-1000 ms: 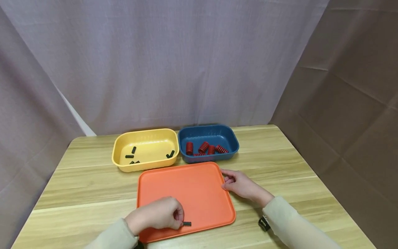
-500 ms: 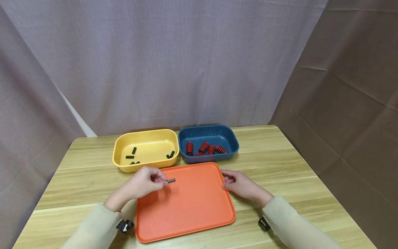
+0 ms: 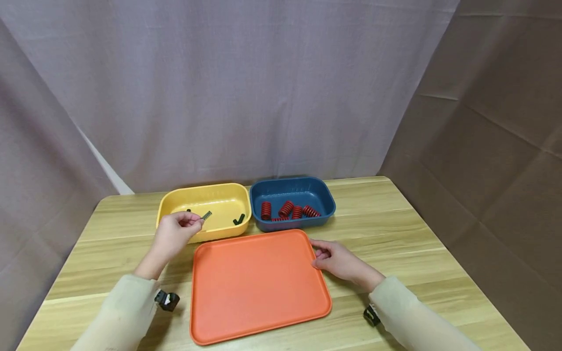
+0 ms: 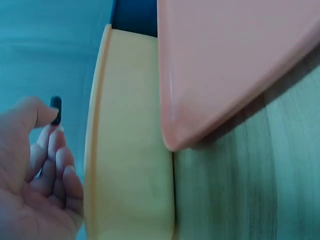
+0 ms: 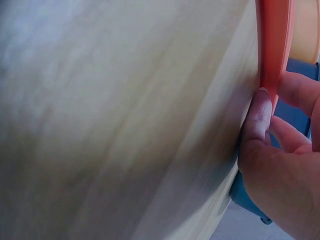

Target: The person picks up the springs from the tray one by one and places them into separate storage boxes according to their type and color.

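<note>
In the head view my left hand (image 3: pixel 177 234) pinches a small dark coil spring (image 3: pixel 207 215) between thumb and fingertips, above the yellow bin (image 3: pixel 226 233). The left wrist view shows the dark spring (image 4: pixel 56 110) at the fingertips, beyond the bin's wall. Several like it lie in that bin, some covered by the hand. My right hand (image 3: pixel 342 263) holds the right edge of the orange tray (image 3: pixel 261 282), near its far corner. In the right wrist view the thumb lies along the tray's rim (image 5: pixel 275 45), with the other fingers bent close by.
A blue bin (image 3: pixel 291 224) holding several thick red springs (image 3: pixel 286 209) stands beside the yellow one, behind the tray. All rest on a wooden table (image 3: pixel 395 253). Grey curtain (image 3: pixel 219 87) hangs behind, and brown cloth (image 3: pixel 491 146) on the right.
The left hand has lifted the dark spring from the tray's near edge and carried it back and left to above the yellow bin. The right hand stays at the tray's edge.
</note>
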The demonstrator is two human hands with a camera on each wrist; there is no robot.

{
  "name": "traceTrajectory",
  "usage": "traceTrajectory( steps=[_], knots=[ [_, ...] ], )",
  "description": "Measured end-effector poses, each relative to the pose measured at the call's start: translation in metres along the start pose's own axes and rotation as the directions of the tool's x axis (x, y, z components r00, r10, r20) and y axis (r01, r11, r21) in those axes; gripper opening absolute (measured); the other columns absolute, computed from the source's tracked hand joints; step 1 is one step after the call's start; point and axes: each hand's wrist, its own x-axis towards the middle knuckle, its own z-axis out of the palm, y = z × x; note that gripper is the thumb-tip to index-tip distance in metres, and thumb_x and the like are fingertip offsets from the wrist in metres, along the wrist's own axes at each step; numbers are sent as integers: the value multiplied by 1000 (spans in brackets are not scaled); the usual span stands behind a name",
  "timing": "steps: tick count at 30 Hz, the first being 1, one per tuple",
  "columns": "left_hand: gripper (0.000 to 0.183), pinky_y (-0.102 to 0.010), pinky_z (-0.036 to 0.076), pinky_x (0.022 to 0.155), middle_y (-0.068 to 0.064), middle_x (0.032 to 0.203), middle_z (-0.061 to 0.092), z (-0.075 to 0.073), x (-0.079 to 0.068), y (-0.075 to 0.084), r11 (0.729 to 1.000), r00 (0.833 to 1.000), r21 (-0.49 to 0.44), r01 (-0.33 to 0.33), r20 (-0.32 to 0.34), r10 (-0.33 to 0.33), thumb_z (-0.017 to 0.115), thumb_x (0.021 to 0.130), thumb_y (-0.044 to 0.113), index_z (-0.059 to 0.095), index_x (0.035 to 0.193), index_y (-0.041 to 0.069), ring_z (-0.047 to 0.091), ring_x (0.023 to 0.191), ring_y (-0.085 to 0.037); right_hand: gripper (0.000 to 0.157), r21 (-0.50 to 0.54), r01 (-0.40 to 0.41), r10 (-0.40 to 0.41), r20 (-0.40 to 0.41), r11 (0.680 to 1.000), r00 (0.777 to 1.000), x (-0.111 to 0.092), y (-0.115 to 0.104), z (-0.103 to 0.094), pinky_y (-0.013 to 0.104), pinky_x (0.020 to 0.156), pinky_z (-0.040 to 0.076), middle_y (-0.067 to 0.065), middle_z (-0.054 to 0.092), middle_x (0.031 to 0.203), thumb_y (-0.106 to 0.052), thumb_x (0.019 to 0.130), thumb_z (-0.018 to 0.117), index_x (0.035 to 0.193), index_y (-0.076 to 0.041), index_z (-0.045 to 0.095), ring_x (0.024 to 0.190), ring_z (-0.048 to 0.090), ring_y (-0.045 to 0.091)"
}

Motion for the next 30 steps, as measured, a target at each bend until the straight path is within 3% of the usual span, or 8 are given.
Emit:
traceTrajectory(
  steps=[7, 13, 17, 21, 24, 30],
  knots=[
    [17, -19, 52, 62, -11, 84, 67, -2, 3, -5, 996, 994, -15, 91, -60, -92, 69, 87, 13, 70, 95, -3, 61, 72, -15, 59, -7, 1, -2, -17, 1000, 1000, -1, 1, 1, 23, 72, 49, 9, 59, 97, -6, 88, 69, 141, 3, 45, 88, 55, 18],
    [26, -16, 50, 65, -14, 93, 65, -1, 1, -7, 995, 993, -33, 90, -80, -92, 69, 90, 19, 68, 105, -3, 59, 82, -20, 60, 13, -7, 7, -18, 1000, 1000, -2, -1, 1, 24, 72, 49, 9, 59, 99, -7, 88, 69, 141, 3, 44, 89, 55, 20],
    [34, -18, 50, 72, -16, 102, 62, 1, -1, -4, 997, 994, -54, 56, -94, -60, 69, 91, 22, 64, 113, -2, 58, 91, -25, 60, 9, 0, 1, -23, 1000, 1000, -2, 0, 1, 24, 72, 49, 10, 59, 99, -7, 88, 69, 141, 3, 44, 89, 55, 20],
    [34, -35, 51, 84, -16, 108, 59, 3, -6, 0, 998, 995, -56, 0, -95, -5, 70, 90, 24, 64, 114, 0, 57, 97, -30, 60, -3, 2, -2, -30, 1000, 1000, -1, 1, 0, 24, 72, 49, 8, 60, 98, -7, 88, 69, 141, 2, 45, 87, 55, 19],
    [32, -45, 50, 84, -14, 108, 58, 5, -15, 4, 998, 995, -38, -49, -91, 45, 71, 89, 22, 64, 112, 1, 57, 97, -31, 59, -4, 2, -2, -21, 1000, 1000, -1, 2, 0, 23, 72, 49, 8, 60, 97, -8, 87, 70, 141, 2, 46, 87, 55, 18],
    [27, -44, 51, 78, -9, 101, 58, 14, -36, 14, 988, 986, 23, -153, -61, 155, 75, 85, 16, 66, 108, 5, 56, 90, -26, 60, 19, -9, 9, -4, 1000, 1000, -1, 2, -2, 24, 73, 49, 9, 59, 97, -8, 88, 69, 141, 2, 45, 87, 55, 19]
  ],
)
